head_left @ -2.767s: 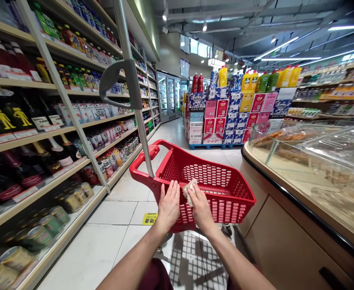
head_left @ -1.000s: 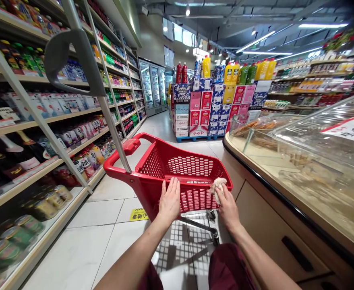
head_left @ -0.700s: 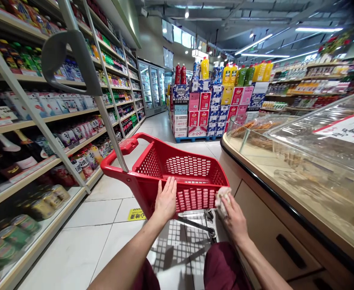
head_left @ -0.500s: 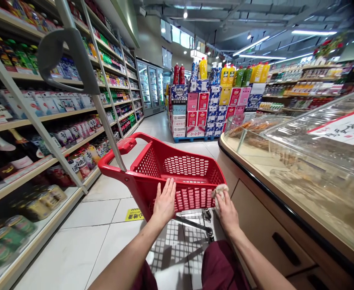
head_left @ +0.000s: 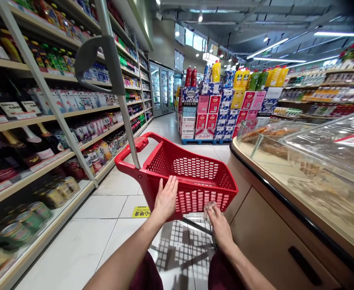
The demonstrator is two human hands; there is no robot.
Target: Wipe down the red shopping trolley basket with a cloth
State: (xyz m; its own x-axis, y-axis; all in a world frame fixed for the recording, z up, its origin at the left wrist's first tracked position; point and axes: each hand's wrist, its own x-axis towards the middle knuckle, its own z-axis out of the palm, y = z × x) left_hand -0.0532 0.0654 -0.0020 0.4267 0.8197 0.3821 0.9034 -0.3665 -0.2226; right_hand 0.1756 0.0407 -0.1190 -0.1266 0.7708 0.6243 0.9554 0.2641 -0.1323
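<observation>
In front of me stands a red plastic shopping cart (head_left: 205, 187) with perforated sides and a bare basket. My left hand (head_left: 167, 198) lies with its fingers stretched out against the cart's near upper rim. In my right hand (head_left: 221, 227), bent fingers press a crumpled, pale cloth (head_left: 208, 210) at the lower edge of the cart's near side. Part of the cloth is hidden behind the fingers. A metal pole (head_left: 129, 129) with a grey looped handle (head_left: 119, 68) rises from the handle end of the cart.
Drink shelves (head_left: 83, 155) line the left side. At the right, close to the cart, is a wooden counter (head_left: 252, 225) with clear covers. Stacked drink cartons (head_left: 207, 117) stand ahead. A yellow floor sticker (head_left: 140, 212) marks the white tiles.
My right hand has slid the cloth from the upper front corner down and back along the cart's near side. The left hand stays on the rim. The view has turned slightly left.
</observation>
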